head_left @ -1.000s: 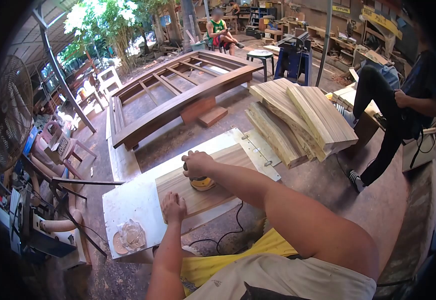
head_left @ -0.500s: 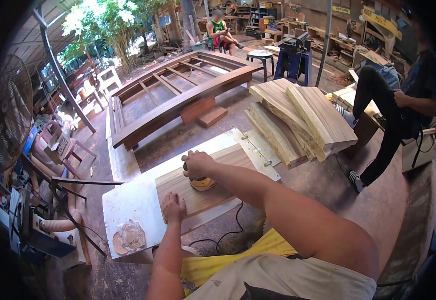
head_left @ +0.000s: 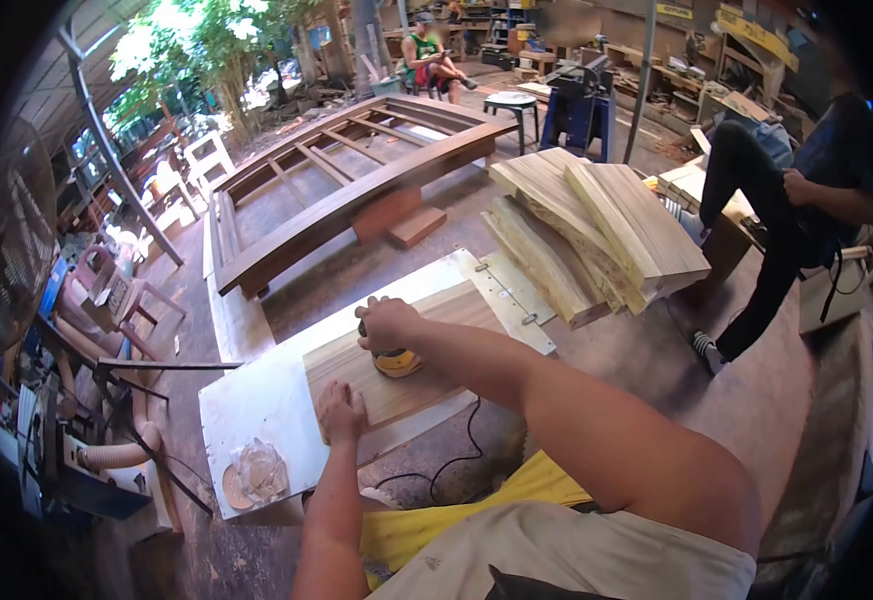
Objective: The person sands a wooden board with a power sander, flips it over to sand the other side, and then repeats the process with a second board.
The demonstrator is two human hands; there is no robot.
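A yellow and black orbital sander (head_left: 397, 364) rests with its pad on a flat striped-grain wooden board (head_left: 436, 385). Wrapped over the top of this tool is my right hand (head_left: 388, 325). My left hand (head_left: 342, 410) lies on the board's near left part, fingers laid on the wood. Under the board is a white work panel (head_left: 246, 405) with metal hardware on its far right end. A crumpled clear plastic bag (head_left: 261, 470) and a round tan disc (head_left: 237, 487) sit at the panel's near left corner.
Thick wooden boards (head_left: 636, 225) are stacked to the right, close to a seated person (head_left: 766, 230). Beyond the panel stands a large brown wooden frame (head_left: 356, 190). A black cord (head_left: 456, 458) runs below the board. At left are a fan (head_left: 21, 225) and a chair (head_left: 116, 290).
The whole view has shifted slightly, so the scene sits a little farther left. Both hands and the sander keep nearly the same place on the board.
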